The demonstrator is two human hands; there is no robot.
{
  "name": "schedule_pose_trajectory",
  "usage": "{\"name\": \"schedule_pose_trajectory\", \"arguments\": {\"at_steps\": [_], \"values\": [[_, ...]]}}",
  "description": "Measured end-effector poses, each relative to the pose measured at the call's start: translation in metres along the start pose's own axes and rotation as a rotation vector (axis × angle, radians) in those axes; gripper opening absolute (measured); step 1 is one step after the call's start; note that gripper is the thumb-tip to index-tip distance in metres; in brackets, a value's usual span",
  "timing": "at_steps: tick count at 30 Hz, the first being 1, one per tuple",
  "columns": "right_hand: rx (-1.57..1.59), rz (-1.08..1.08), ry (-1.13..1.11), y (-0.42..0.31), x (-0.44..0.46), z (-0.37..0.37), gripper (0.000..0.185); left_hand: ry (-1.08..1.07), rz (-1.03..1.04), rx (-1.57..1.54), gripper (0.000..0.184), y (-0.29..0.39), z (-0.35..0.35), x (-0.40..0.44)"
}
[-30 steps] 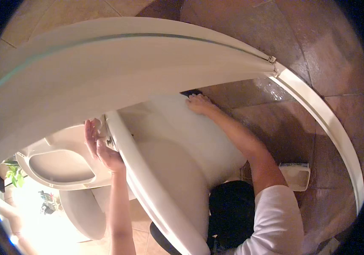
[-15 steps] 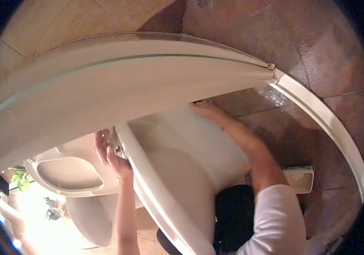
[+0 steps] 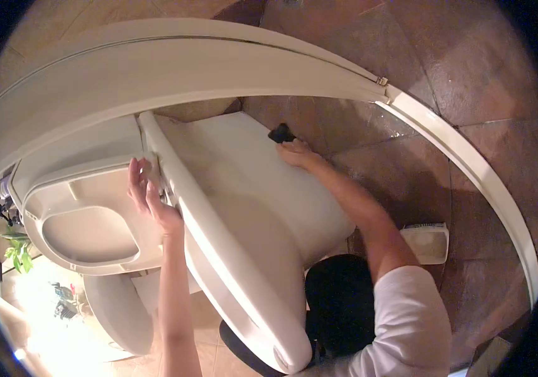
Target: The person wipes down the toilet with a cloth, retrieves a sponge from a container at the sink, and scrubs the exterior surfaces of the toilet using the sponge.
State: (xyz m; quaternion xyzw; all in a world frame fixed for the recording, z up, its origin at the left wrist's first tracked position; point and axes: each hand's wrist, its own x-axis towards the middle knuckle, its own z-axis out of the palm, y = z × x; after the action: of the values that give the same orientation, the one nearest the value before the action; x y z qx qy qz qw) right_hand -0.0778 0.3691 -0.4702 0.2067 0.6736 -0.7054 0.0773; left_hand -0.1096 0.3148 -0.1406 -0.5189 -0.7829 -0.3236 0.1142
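My left hand [image 3: 149, 198] rests at the inner side of a long white panel edge [image 3: 219, 242], its fingers apart and curved beside a small metal fitting. What its palm touches is partly hidden. My right hand [image 3: 296, 154] is closed on a small black object [image 3: 281, 133] at the far edge of a smooth white curved surface [image 3: 250, 182]. Just left of my left hand is a cream toilet with its seat and lid [image 3: 90, 235].
A curved white rim [image 3: 470, 157] with a glass-like panel arcs across the top and right. Brown tiles [image 3: 401, 169] lie beyond. A small white tray [image 3: 426, 244] sits at the right. A green plant [image 3: 21, 251] and bottles [image 3: 6, 201] stand at the left.
The view has shifted, showing more of the toilet and the white surface's far end. The black object at my right hand shows more fully; my left hand stays beside the panel edge.
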Motion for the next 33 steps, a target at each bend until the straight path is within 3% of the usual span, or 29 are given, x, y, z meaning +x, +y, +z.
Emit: {"name": "schedule_pose_trajectory", "arguments": {"at_steps": [3,5,8,9,11,14,16,18,19,21,22,24,27,29,30,32,33], "values": [[0.211,-0.039,-0.027,0.013,-0.06,-0.007,0.063,0.003,0.018,0.048,0.051,0.0,-0.003,0.0],[0.574,-0.212,-0.092,0.022,-0.082,0.009,0.063,0.013,0.017,-0.001,0.05,0.002,0.0,0.0],[0.347,-0.352,-0.086,-0.025,-0.147,0.005,0.06,0.023,0.014,-0.056,0.05,-0.002,-0.001,0.0],[0.347,-0.345,-0.088,-0.025,-0.145,0.006,0.06,0.02,0.007,-0.058,0.05,-0.002,0.0,0.0],[0.356,-0.129,0.026,-0.016,-0.133,0.005,0.06,0.023,0.0,-0.037,0.05,0.0,-0.001,0.0],[0.505,-0.2,0.172,0.035,-0.1,0.042,0.056,0.01,0.015,-0.043,0.05,-0.003,-0.003,-0.001],[0.566,-0.185,0.036,0.017,-0.153,0.028,0.041,0.021,0.017,-0.042,0.052,-0.003,0.0,0.001],[0.297,-0.772,0.257,0.028,-0.203,0.041,0.036,0.022,0.006,-0.052,0.052,0.002,0.002,0.001],[0.293,-0.769,0.257,0.026,-0.208,0.037,0.036,0.031,0.001,-0.055,0.052,0.003,0.003,0.0],[-0.111,-0.919,0.51,0.023,-0.214,0.035,0.034,0.03,0.014,-0.035,0.052,0.0,0.0,0.001],[-0.128,-0.959,0.509,0.02,-0.187,0.031,0.039,0.028,0.031,-0.014,0.052,-0.001,-0.001,0.002],[0.302,-0.736,0.124,-0.004,-0.136,0.027,0.042,0.017,0.035,0.005,0.052,-0.002,-0.002,0.001],[0.37,-0.524,-0.027,-0.023,-0.106,0.008,0.045,0.01,0.06,-0.011,0.05,-0.003,0.0,0.0],[0.387,-0.704,0.046,-0.026,-0.117,0.016,0.046,0.003,0.051,-0.044,0.049,-0.005,0.0,0.002],[0.239,-0.852,0.159,-0.008,-0.13,0.037,0.046,0.004,0.06,0.004,0.048,-0.002,0.0,0.002],[0.13,-0.965,0.187,0.025,-0.188,0.041,0.048,0.004,0.059,-0.007,0.048,-0.001,0.0,0.002],[0.06,-0.899,0.156,0.047,-0.212,0.046,0.049,0.008,0.061,-0.017,0.048,-0.001,0.0,0.002]]}}
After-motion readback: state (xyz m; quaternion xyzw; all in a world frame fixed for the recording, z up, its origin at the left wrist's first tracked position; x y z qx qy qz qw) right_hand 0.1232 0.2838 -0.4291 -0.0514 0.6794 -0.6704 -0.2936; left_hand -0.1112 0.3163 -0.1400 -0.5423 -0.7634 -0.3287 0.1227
